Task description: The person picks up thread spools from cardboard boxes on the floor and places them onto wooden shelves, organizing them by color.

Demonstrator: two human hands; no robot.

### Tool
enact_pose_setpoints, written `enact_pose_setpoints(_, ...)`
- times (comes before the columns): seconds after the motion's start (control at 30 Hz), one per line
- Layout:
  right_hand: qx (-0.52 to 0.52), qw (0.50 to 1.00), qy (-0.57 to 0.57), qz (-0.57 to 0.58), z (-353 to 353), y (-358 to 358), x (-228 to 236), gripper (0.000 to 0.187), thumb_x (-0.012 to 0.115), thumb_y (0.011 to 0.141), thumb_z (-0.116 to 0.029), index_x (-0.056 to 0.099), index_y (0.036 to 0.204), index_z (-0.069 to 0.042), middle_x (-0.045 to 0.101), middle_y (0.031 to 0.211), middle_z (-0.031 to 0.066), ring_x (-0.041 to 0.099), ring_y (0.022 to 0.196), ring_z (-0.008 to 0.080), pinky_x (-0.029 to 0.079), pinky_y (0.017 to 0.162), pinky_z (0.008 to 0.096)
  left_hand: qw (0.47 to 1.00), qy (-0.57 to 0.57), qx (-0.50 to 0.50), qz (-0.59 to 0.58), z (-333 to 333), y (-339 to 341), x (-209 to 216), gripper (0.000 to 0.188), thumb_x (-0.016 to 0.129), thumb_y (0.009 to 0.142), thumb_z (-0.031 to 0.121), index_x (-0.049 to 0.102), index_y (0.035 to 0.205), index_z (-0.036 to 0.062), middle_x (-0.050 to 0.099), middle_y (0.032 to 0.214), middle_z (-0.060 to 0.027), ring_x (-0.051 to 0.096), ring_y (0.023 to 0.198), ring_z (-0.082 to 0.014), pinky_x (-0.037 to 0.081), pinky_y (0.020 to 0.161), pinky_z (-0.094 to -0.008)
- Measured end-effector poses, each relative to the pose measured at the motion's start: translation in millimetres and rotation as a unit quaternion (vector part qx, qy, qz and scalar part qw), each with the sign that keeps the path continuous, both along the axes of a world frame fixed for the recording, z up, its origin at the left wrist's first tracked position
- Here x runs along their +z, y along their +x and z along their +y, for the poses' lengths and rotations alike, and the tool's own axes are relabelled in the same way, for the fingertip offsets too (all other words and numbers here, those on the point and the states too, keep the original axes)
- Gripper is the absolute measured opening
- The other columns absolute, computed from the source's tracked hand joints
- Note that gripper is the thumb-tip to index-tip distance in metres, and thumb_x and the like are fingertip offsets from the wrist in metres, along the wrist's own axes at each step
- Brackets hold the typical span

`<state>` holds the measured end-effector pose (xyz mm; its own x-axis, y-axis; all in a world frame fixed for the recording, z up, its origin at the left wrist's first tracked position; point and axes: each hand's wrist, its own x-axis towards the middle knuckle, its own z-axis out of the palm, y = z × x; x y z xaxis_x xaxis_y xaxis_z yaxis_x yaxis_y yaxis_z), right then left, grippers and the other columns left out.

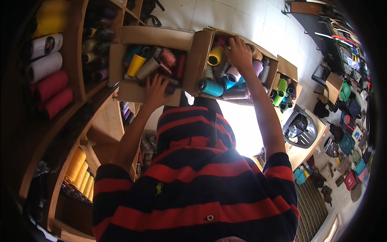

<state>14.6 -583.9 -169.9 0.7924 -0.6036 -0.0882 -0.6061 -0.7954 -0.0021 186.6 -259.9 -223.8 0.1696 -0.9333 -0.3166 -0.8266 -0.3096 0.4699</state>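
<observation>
Two boxes (pixel 161 38) of thread cones | left hand (pixel 156 89) grip spread | right hand (pixel 239 52) grip unclear | shelves (pixel 60 80) left

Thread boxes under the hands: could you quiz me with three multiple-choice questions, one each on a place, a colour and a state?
1. Where is the right hand?
A. in the right box
B. on the shelf
C. on the floor

2. What colour is the cone just left of that hand?
A. white
B. yellow
C. black

3. How is the left box?
A. taped shut
B. crushed flat
C. open, with cones inside

Answers: 1 A, its fingers lie among the cones there; 2 B, it is bright yellow; 3 C, its flaps are spread and the left hand rests at its near edge.
</observation>
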Motion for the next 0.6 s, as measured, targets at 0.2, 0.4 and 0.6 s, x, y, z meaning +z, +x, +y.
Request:
enact_pose_setpoints(0.2,-0.118,0.988,0.037,-0.087,1.3,-45.2,29.9,0.026,0.065,0.084,-0.029,0.057,0.092,-0.006,0.058,0.107,0.0123,0.062,0.087,0.0330,0.051,0.071,0.0447,0.994,-0.105,0.033,-0.005,-15.8,-9.5,-19.3,0.040,0.067,0.080,0.027,0.055,0.111,0.0042,0.050,0.121,-0.0176,0.038,0.128,-0.0356,0.019,0.111,-0.0573)
enact_pose_setpoints(0.4,-0.217,0.933,0.055,-0.283,19.9,-102.8,44.5,0.017,0.071,0.080,-0.011,0.061,0.086,0.001,0.062,0.091,0.0136,0.063,0.074,0.0273,0.050,0.064,0.0378,0.977,-0.184,0.074,0.077,-70.7,-17.2,-2.6,0.029,0.065,0.081,0.017,0.055,0.107,0.0046,0.054,0.112,-0.0131,0.048,0.111,-0.0330,0.036,0.097,-0.0490)
enact_pose_setpoints(0.6,-0.434,0.829,0.120,-0.332,56.1,-139.6,57.9,0.028,0.070,0.083,-0.017,0.062,0.100,0.003,0.058,0.076,0.0074,0.058,0.068,0.0148,0.048,0.061,0.0307,0.940,-0.298,0.083,0.143,-122.9,-31.4,31.2,0.022,0.061,0.082,0.009,0.056,0.103,0.0037,0.059,0.101,-0.0134,0.055,0.097,-0.0332,0.044,0.086,-0.0435)
